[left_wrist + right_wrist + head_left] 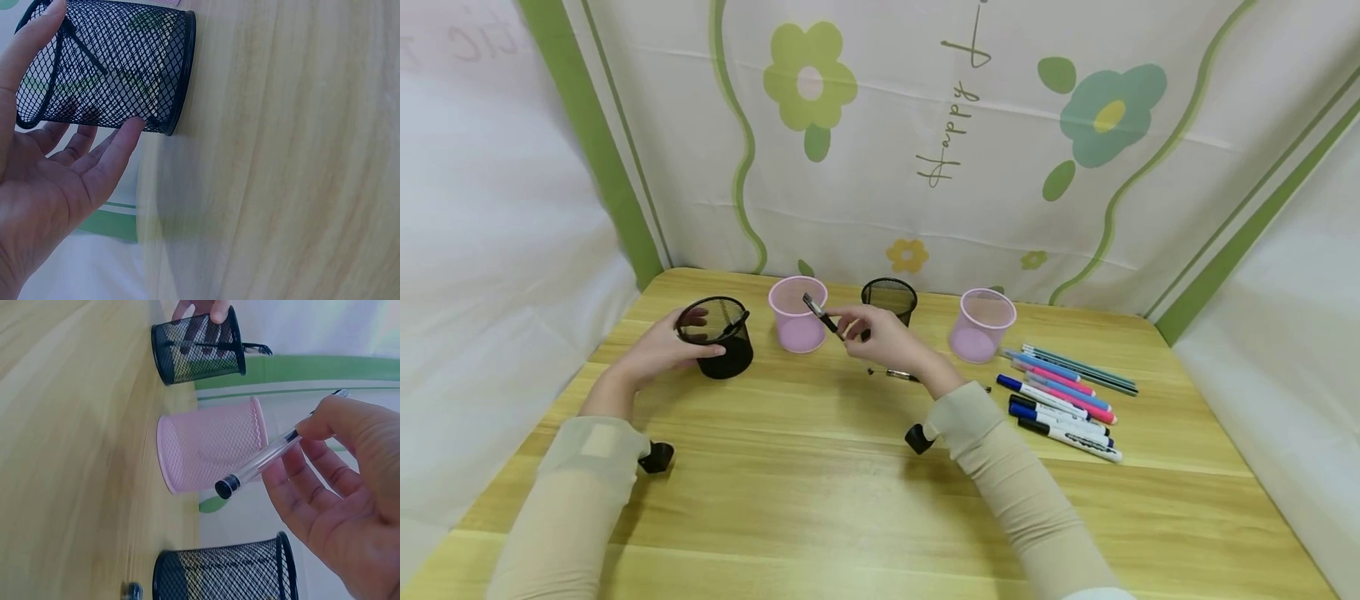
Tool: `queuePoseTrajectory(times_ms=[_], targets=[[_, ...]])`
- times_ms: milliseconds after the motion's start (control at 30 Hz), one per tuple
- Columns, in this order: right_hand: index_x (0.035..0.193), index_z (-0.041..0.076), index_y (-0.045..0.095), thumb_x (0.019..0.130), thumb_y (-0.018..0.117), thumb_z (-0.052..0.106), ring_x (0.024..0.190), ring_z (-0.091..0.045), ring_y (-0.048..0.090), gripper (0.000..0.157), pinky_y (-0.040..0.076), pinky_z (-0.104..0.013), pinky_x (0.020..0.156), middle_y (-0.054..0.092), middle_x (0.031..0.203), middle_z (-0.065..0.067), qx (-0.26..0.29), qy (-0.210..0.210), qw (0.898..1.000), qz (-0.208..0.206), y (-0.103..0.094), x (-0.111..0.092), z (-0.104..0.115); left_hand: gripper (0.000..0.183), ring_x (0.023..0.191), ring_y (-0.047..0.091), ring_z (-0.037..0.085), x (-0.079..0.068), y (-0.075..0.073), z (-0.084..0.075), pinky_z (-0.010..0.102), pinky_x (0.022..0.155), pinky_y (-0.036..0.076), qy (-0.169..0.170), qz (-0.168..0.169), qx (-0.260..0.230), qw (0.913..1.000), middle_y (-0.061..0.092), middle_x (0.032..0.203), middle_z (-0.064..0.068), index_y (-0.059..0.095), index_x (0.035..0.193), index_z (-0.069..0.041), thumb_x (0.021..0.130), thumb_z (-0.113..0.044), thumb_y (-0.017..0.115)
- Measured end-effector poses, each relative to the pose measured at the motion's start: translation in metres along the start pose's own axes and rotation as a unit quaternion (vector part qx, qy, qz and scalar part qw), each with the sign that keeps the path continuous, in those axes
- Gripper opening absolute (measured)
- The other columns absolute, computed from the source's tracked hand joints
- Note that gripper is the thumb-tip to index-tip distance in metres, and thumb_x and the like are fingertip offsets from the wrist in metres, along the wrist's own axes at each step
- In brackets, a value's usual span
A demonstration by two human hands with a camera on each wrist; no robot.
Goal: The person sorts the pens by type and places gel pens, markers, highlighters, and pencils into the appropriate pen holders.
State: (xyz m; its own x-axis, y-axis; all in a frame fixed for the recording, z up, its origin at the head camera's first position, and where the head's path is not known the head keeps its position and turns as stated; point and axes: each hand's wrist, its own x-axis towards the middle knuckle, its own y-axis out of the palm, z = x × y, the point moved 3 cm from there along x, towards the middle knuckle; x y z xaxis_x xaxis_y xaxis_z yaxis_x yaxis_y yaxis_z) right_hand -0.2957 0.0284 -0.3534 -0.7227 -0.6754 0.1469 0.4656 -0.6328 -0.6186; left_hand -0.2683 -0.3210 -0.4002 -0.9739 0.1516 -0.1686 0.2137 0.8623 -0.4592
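Observation:
At the far left of the table, my left hand (658,348) holds a black mesh pen cup (730,358), its thumb near the rim and fingers along the side. Inside that cup a dark pen (219,346) leans, its end sticking out past the rim. My right hand (883,337) pinches a clear-barrelled pen with black ends (262,459) between thumb and fingers. That pen is held near a pink mesh cup (800,332), which stands beside the gripped cup. Behind the right hand is a second black mesh cup (891,296), partly hidden.
Another pink mesh cup (976,340) stands to the right. Beside it lie several pencils (1086,372), pink and blue pens (1067,388) and white-barrelled markers (1067,437). Under the right wrist a pen (901,376) lies on the table, partly covered. A printed curtain (880,208) hangs behind.

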Motion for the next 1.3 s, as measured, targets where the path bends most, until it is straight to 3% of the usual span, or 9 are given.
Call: queuePoseTrajectory(times_ms=[200,500,700,967,1067,1300], targets=[[0.145,0.006,0.058,0.093,0.062,-0.007,0.098,-0.02,0.065,0.053,0.053,-0.025,0.074,0.065,0.111,-0.009,0.039,0.002,0.999,-0.013,0.008,0.006,0.002,0.098,0.139,0.038,0.048,0.0,0.001,0.0,0.036,0.097,0.054,0.003,-0.001,-0.007,1.0,0.027,0.156,0.036,0.017,0.16,0.005,0.092,-0.026,0.08],[0.145,0.001,0.055,0.094,0.064,-0.007,0.104,-0.026,0.064,0.052,0.056,-0.028,0.083,0.061,0.117,-0.015,0.123,0.002,0.991,-0.06,0.023,0.019,0.009,0.097,0.14,0.036,0.049,0.0,0.001,0.0,0.037,0.097,0.053,0.0,-0.001,-0.006,1.0,0.027,0.157,0.036,0.016,0.16,0.006,0.093,-0.026,0.079],[0.139,-0.002,0.058,0.091,0.063,-0.009,0.101,-0.025,0.063,0.048,0.056,-0.031,0.085,0.062,0.113,-0.016,0.167,-0.012,0.981,-0.096,0.036,0.031,0.015,0.098,0.141,0.036,0.047,-0.001,0.001,0.0,0.029,0.092,0.054,0.0,-0.005,-0.007,1.0,0.029,0.156,0.035,0.017,0.159,0.006,0.092,-0.026,0.08],[0.131,-0.008,0.058,0.088,0.063,-0.014,0.098,-0.017,0.06,0.044,0.053,-0.028,0.092,0.06,0.115,-0.018,0.225,-0.047,0.964,-0.136,0.049,0.042,0.029,0.097,0.139,0.038,0.047,-0.002,0.0,-0.002,0.036,0.097,0.054,0.0,-0.003,-0.002,1.0,0.029,0.156,0.036,0.017,0.159,0.007,0.092,-0.026,0.08],[0.128,-0.008,0.058,0.088,0.064,-0.014,0.096,-0.014,0.06,0.041,0.053,-0.027,0.092,0.06,0.115,-0.019,0.242,-0.049,0.957,-0.151,0.052,0.044,0.033,0.098,0.139,0.039,0.047,-0.003,0.0,-0.003,0.037,0.097,0.053,-0.001,-0.003,-0.001,1.0,0.029,0.156,0.035,0.017,0.159,0.006,0.092,-0.027,0.08],[0.124,-0.008,0.055,0.093,0.063,-0.014,0.099,-0.016,0.061,0.033,0.053,-0.028,0.093,0.061,0.116,-0.026,0.275,-0.052,0.945,-0.166,0.062,0.049,0.042,0.097,0.139,0.038,0.049,-0.001,0.001,-0.001,0.049,0.103,0.049,0.0,0.0,-0.001,1.0,0.027,0.157,0.036,0.016,0.16,0.006,0.093,-0.026,0.079]])
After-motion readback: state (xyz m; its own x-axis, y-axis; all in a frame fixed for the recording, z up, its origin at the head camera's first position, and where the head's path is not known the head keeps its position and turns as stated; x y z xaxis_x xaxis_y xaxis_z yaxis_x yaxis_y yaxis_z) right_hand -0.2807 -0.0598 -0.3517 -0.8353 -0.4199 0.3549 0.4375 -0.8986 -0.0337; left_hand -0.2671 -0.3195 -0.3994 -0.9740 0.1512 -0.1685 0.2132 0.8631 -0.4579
